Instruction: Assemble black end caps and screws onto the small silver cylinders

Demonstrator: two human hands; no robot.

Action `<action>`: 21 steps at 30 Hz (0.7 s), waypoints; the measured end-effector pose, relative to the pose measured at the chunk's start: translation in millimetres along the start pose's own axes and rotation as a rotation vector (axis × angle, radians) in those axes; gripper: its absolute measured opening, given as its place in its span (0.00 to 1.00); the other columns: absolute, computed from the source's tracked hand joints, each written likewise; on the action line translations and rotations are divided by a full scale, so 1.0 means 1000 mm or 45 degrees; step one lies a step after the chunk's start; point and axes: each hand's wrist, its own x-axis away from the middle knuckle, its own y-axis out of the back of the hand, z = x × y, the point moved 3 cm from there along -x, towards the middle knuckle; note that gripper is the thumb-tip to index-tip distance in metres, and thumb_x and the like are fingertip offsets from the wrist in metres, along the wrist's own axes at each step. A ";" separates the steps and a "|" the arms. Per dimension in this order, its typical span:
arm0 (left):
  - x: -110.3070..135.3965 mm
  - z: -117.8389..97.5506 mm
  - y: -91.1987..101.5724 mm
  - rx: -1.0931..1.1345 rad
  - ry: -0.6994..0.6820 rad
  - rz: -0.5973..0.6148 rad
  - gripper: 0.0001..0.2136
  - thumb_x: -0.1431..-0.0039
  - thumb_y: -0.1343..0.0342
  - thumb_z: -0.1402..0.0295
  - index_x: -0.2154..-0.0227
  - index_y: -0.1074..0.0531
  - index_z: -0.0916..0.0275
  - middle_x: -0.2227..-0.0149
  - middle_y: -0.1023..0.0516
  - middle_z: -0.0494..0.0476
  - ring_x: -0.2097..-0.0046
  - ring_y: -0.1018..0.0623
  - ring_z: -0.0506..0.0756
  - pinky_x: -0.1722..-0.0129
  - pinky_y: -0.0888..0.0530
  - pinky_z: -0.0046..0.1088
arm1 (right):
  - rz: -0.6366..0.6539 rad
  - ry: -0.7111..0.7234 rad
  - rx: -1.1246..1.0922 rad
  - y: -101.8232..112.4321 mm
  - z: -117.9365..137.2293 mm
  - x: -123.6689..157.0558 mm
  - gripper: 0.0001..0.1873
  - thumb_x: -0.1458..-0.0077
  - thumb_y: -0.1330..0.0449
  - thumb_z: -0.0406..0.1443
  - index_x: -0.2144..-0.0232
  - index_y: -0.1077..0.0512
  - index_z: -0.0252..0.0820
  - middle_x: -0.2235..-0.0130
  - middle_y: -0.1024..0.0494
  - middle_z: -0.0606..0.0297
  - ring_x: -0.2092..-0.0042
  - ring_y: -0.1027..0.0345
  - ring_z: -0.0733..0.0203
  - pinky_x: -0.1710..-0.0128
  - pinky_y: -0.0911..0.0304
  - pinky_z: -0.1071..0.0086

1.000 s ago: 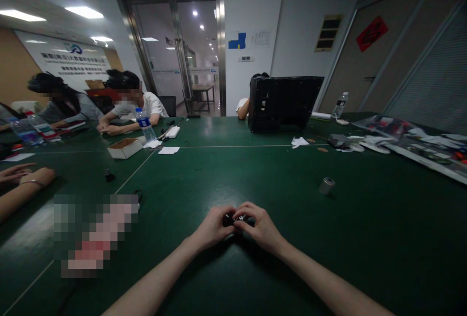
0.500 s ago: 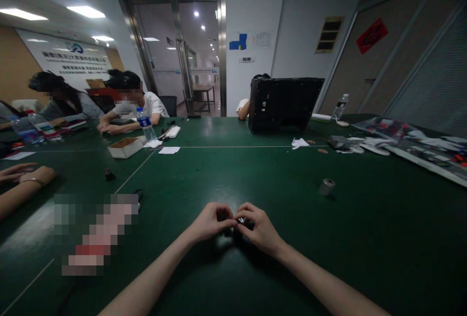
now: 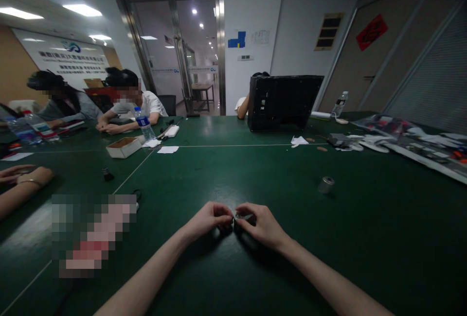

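My left hand [image 3: 212, 219] and my right hand [image 3: 258, 222] meet fingertip to fingertip just above the green table [image 3: 189, 277]. Both are closed in a pinch. A small dark piece with a shiny spot [image 3: 239, 216] shows at the right fingertips; its kind is too small to tell. Whatever the left thumb and forefinger pinch is mostly hidden by the fingers. Ahead and to the right, apart from both hands, a short metal cylinder [image 3: 326, 185] stands on the table.
To the left lie a pixelated object [image 3: 98, 233], a small dark brush-like item [image 3: 107, 175] and an open white box [image 3: 124, 148]. A water bottle [image 3: 145, 124] stands behind the box. Another person's hands [image 3: 34, 176] rest at far left. A black monitor-like case [image 3: 284, 102] stands at the back.
My fingertips have drawn slightly apart, the left hand shifting a little left, and a thin gap shows between them. The view has turned slightly; other things stay in place.
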 end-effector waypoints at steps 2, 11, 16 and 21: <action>0.001 -0.001 0.000 0.000 -0.008 0.015 0.11 0.49 0.40 0.66 0.65 0.27 0.69 0.70 0.24 0.55 0.70 0.26 0.50 0.66 0.31 0.27 | 0.069 -0.010 -0.031 0.000 0.001 0.000 0.12 0.47 0.43 0.37 0.61 0.26 0.40 0.63 0.22 0.59 0.62 0.28 0.58 0.62 0.32 0.66; -0.001 0.003 0.000 -0.203 -0.068 0.033 0.07 0.47 0.44 0.72 0.64 0.29 0.68 0.67 0.24 0.55 0.67 0.25 0.51 0.65 0.30 0.26 | 0.164 -0.107 -0.182 0.003 -0.010 -0.001 0.13 0.49 0.40 0.38 0.61 0.27 0.37 0.64 0.22 0.59 0.63 0.28 0.59 0.61 0.33 0.66; 0.003 -0.004 -0.005 -0.625 -0.191 -0.067 0.07 0.45 0.46 0.71 0.64 0.26 0.65 0.65 0.25 0.54 0.65 0.27 0.52 0.65 0.32 0.25 | 0.047 -0.343 -0.448 0.005 -0.027 -0.001 0.19 0.48 0.42 0.44 0.59 0.28 0.36 0.63 0.23 0.59 0.62 0.28 0.58 0.62 0.34 0.66; 0.009 -0.012 -0.014 -0.893 -0.321 -0.072 0.07 0.44 0.46 0.73 0.64 0.26 0.64 0.65 0.25 0.55 0.66 0.28 0.51 0.66 0.33 0.25 | -0.121 -0.381 -0.337 0.032 -0.032 0.010 0.22 0.48 0.43 0.47 0.57 0.28 0.37 0.63 0.23 0.59 0.63 0.29 0.58 0.62 0.34 0.65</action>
